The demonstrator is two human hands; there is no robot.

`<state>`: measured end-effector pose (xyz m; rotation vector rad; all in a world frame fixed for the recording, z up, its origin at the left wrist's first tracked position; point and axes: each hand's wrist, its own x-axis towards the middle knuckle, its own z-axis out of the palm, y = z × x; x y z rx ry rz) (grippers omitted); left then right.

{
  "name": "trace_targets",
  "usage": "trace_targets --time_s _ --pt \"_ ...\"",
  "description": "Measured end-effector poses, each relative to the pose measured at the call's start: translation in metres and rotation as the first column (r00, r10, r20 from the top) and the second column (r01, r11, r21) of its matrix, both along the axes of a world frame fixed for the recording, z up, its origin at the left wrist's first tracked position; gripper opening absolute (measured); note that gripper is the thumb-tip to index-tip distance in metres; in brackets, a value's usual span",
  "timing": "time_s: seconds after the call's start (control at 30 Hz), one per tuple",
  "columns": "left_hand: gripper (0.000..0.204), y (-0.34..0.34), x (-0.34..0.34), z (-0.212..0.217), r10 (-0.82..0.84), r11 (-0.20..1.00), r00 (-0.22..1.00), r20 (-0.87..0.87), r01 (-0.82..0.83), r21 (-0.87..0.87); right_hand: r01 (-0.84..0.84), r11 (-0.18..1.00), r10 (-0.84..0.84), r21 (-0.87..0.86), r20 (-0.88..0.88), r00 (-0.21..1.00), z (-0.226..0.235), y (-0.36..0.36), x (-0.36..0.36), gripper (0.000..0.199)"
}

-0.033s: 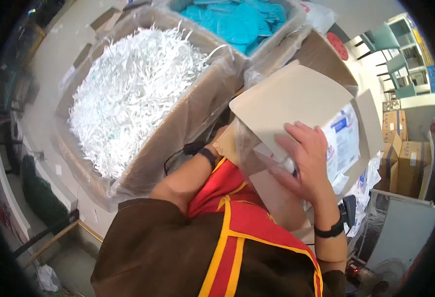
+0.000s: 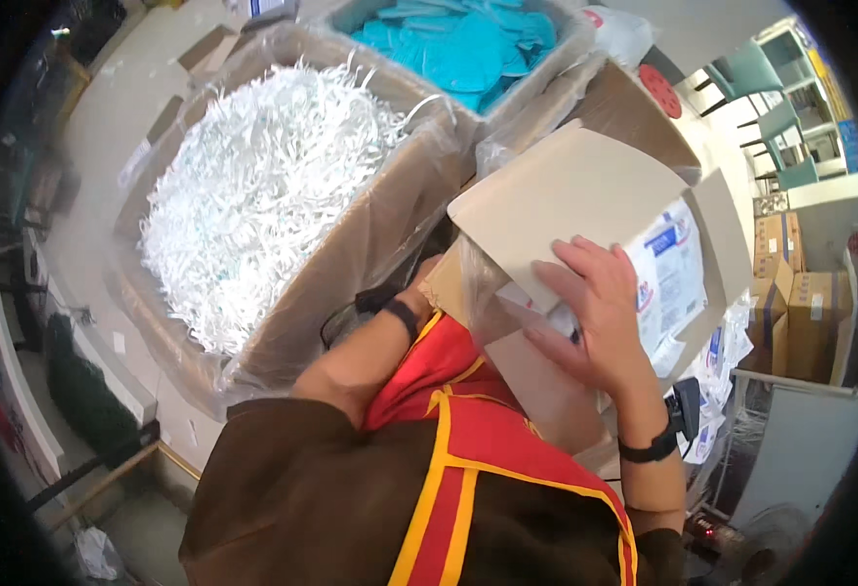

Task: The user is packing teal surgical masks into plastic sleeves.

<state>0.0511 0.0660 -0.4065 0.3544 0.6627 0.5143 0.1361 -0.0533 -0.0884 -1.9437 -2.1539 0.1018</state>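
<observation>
I hold a small open cardboard box (image 2: pixel 566 190) close to my chest, its flaps standing up. White flat packets with blue print (image 2: pixel 668 278) lie inside it, and clear plastic film (image 2: pixel 478 283) hangs at its near side. My right hand (image 2: pixel 595 317) lies on the near flap with its fingers spread and curled over the flap's edge onto the packets; a black band sits on that wrist. My left forearm (image 2: pixel 370 356) reaches up to the box's left side, also with a black wristband. The left hand itself is hidden behind the box and the film.
To the left stands a big plastic-lined carton of white shredded paper (image 2: pixel 263 186). Behind it is a carton of teal items (image 2: pixel 458 44). Stacked brown cartons (image 2: pixel 790 293) and teal chairs (image 2: pixel 790 127) are at the right, and a fan (image 2: pixel 771 552) is at the lower right.
</observation>
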Motion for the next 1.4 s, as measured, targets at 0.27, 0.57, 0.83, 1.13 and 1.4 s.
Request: trace_targets --time_s 0.27,0.57,0.83,1.13,1.4 --pt "0.005 -0.017 -0.117 0.059 0.187 0.907 0.857 -0.481 0.038 0.420 -0.119 0.983 0.138 0.139 -0.133 0.981 -0.014 -0.014 0.004 0.051" --pt "0.019 -0.007 -0.110 0.237 0.376 0.357 0.902 -0.212 0.070 0.932 -0.184 0.942 0.229 0.280 -0.136 0.964 -0.019 -0.053 -0.013 0.053" --pt "0.067 -0.056 -0.032 0.278 0.318 -0.381 0.891 -0.324 0.433 0.817 0.117 0.940 -0.100 0.320 -0.069 0.993 -0.008 -0.128 0.007 0.053" --pt "0.049 -0.067 -0.010 0.258 0.359 -0.438 0.869 -0.341 0.480 0.760 0.351 0.893 -0.312 0.281 -0.175 0.934 -0.046 -0.163 0.014 0.044" --pt "0.049 -0.057 -0.012 0.255 0.322 -0.427 0.894 -0.313 0.432 0.794 0.318 0.898 -0.281 0.303 -0.162 0.946 -0.043 -0.153 0.010 0.040"
